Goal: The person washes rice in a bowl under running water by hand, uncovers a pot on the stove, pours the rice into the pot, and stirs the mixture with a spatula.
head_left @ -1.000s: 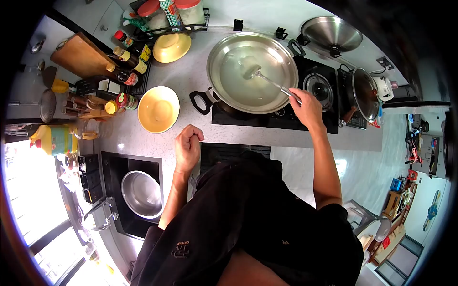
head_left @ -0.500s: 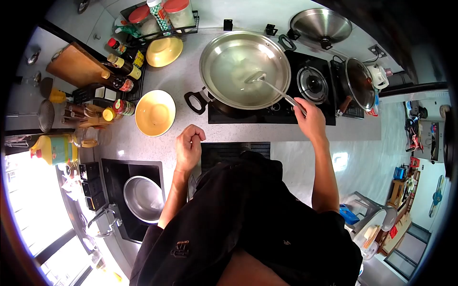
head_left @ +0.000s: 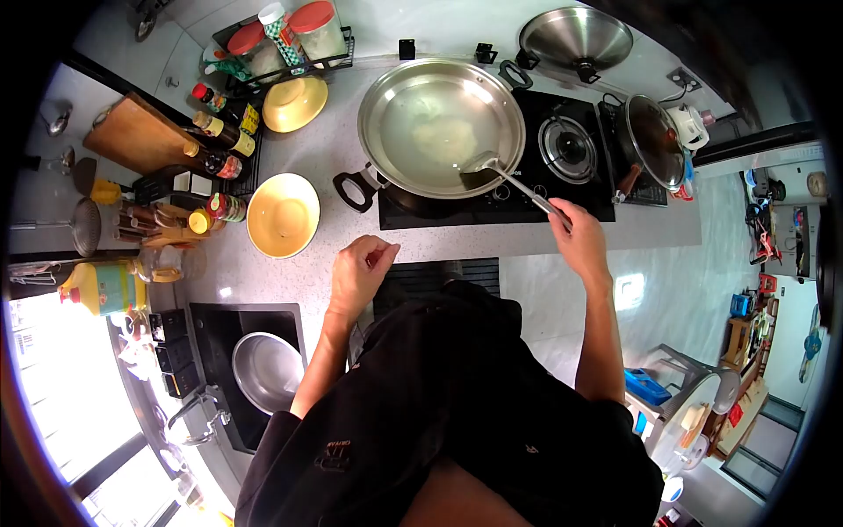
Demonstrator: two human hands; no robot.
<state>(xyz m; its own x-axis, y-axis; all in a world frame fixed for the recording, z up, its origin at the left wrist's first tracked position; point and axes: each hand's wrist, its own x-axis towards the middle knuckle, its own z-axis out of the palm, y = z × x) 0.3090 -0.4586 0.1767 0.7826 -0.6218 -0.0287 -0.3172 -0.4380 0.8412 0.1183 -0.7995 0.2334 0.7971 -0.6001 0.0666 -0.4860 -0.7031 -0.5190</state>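
Observation:
My right hand [head_left: 580, 239] grips the handle of a metal spatula [head_left: 522, 186]. The spatula's head rests inside a large steel wok [head_left: 383, 145], near its front right wall. Cloudy liquid with a pale, whitish patch [head_left: 446, 140] fills the bottom of the wok, which stands on the black gas stove [head_left: 536, 211]. My left hand [head_left: 358, 274] hovers by the counter's front edge, fingers curled in with no object visible in them. A yellow bowl [head_left: 283, 215] sits on the counter to its left.
Another yellow bowl [head_left: 295, 104] lies tipped behind it, beside several sauce bottles [head_left: 224, 132]. A steel basin [head_left: 268, 373] is in the sink [head_left: 211, 342] at left. Right of the burner stands a glass-lidded pan [head_left: 654, 140]. A steel lid [head_left: 575, 39] hangs on the back wall.
The spatula head has moved from mid-wok toward the front right wall, and the pale patch now shows more clearly. My left hand has shifted slightly right and turned.

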